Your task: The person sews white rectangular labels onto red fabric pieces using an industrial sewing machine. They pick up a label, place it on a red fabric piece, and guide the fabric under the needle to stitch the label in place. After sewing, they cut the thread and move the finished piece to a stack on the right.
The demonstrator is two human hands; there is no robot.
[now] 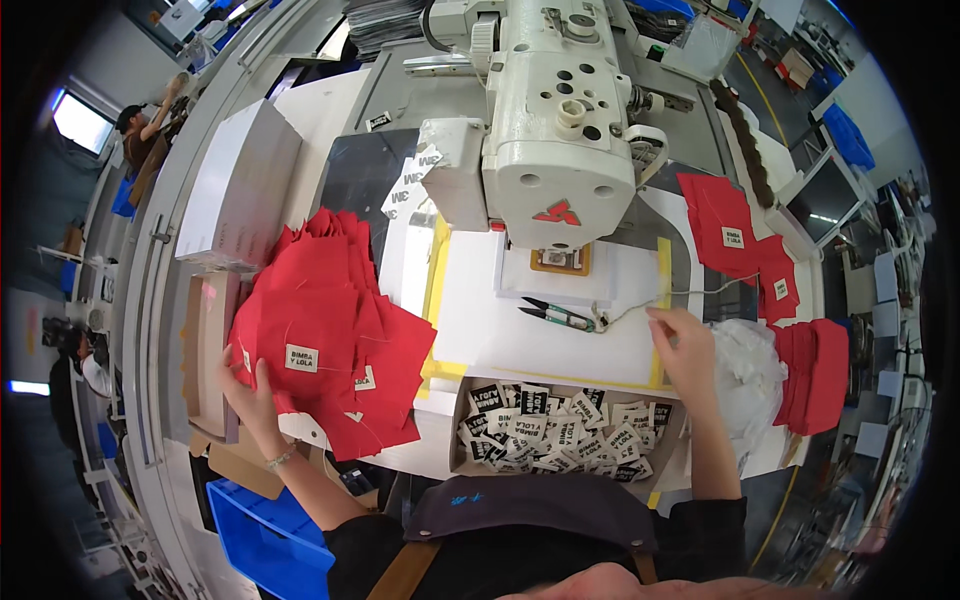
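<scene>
My left hand (250,398) rests at the left edge of a loose pile of red fabric pieces (330,330), its fingers apart and touching the cloth. Several of these pieces carry a small pale label. My right hand (685,345) is over the right side of the white work plate (480,330), fingers loosely bent and apart, with nothing seen between them. Its fingertips are close to the cord tied to the thread snips (556,315), which lie on the plate below the sewing machine head (560,150). Nearer me, an open box (462,462) holds many black and white labels.
More labelled red pieces (715,225) lie at the right, above a stacked red bundle (812,375) and a clear plastic bag (745,385). A white carton (240,185) stands at the left. Below it are a narrow cardboard tray (205,345) and a blue bin (265,540).
</scene>
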